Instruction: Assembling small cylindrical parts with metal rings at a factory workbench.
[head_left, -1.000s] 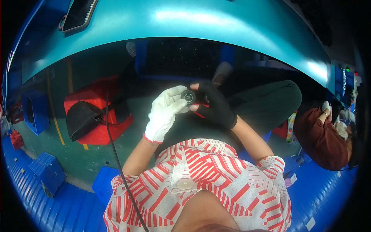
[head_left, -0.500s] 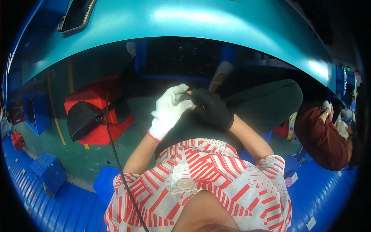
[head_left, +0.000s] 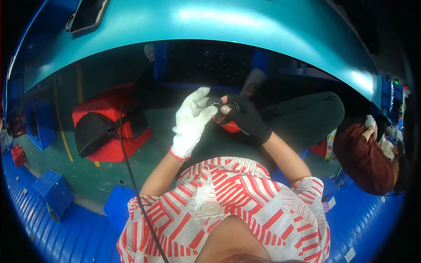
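Observation:
My left hand [head_left: 190, 121], in a white knit glove with a red cuff, pinches a small black round part [head_left: 214, 103] between thumb and fingers. The part has a ring-like face with a lighter pattern inside. My right hand [head_left: 248, 118] wears a black glove with bare thumb and fingertips. Its fingers are closed at the right side of the same part. White dotted edging and a red patch [head_left: 231, 126] show along the palm side of that hand; whether the red belongs to the glove I cannot tell. Both hands are above my lap, over dark trousers [head_left: 302, 111].
A teal table [head_left: 144, 26] curves ahead, with a phone [head_left: 89, 16] at its left. Beneath it is a blue bin [head_left: 160, 65]. At left, a black bag [head_left: 94, 133] lies on a red stool-like object [head_left: 140, 147]. A cable [head_left: 130, 168] runs down beside me. Another person [head_left: 364, 153] sits at right.
My hands have turned and opened slightly, so the black round part now shows its face. My right palm has rolled toward view, exposing the dotted edging and red patch.

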`<act>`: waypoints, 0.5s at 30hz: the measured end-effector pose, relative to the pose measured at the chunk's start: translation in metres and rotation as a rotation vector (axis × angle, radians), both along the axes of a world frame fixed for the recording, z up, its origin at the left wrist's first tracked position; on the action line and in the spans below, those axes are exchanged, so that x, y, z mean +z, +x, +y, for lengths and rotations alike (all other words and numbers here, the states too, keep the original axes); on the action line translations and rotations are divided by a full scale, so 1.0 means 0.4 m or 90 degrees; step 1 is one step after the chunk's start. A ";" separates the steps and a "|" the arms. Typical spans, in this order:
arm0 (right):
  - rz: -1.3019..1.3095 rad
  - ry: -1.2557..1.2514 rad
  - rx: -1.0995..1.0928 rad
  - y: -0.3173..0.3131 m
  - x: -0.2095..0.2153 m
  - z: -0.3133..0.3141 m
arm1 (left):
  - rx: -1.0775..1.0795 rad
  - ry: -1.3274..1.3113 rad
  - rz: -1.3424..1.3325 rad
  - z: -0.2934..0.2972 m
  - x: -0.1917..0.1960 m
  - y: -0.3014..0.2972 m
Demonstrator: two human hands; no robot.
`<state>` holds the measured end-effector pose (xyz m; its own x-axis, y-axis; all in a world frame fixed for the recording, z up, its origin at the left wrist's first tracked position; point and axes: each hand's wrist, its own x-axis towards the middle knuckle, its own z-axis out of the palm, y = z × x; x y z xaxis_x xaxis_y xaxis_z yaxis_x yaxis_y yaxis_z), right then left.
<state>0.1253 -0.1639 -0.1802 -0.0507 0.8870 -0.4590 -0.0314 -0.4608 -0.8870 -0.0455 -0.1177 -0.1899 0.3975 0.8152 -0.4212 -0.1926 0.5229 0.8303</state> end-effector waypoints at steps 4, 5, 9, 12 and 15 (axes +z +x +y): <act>-0.227 0.209 0.039 -0.008 -0.003 -0.002 | -0.030 0.032 0.026 0.000 -0.005 -0.001; -0.289 0.258 0.111 -0.003 0.009 0.005 | -0.085 0.041 0.087 0.006 0.009 -0.007; -0.377 0.222 0.253 0.009 0.024 0.014 | -0.168 0.097 0.189 0.006 0.017 -0.009; -0.335 0.208 0.213 -0.003 0.032 0.018 | -0.107 0.085 0.140 -0.005 -0.003 -0.006; -0.299 0.234 0.177 -0.005 0.013 0.013 | -0.115 0.094 0.161 -0.007 0.005 -0.005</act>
<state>0.1231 -0.1587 -0.1749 -0.1693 0.9730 -0.1572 0.4740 -0.0594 -0.8785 -0.0477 -0.1206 -0.1880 0.4398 0.8004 -0.4074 0.1135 0.4004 0.9093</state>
